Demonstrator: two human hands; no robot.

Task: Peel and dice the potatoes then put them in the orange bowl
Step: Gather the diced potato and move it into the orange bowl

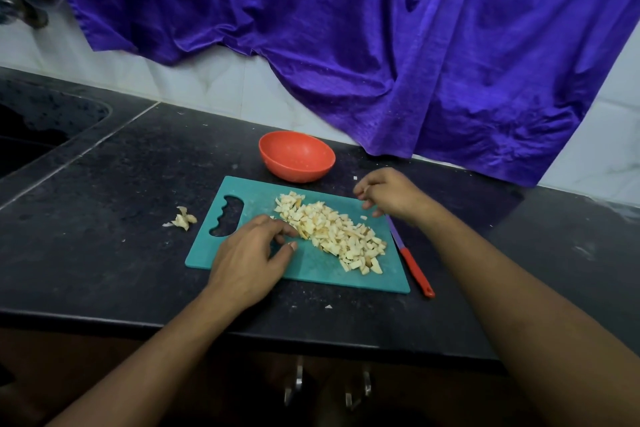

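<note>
A heap of diced potato (332,234) lies across the teal cutting board (311,274) on the black counter. The orange bowl (296,156) stands just behind the board and holds nothing that I can see. My left hand (249,253) rests on the board's left part, its fingertips touching the left edge of the heap. My right hand (388,194) hovers at the board's far right corner with fingers loosely curled; whether it pinches a small piece I cannot tell. A knife (412,260) with a red handle lies on the counter along the board's right edge.
A small pile of potato peel (183,218) lies on the counter left of the board. A dark sink (38,128) sits at the far left. Purple cloth (346,28) hangs over the tiled wall behind. The counter's front edge runs just below my forearms.
</note>
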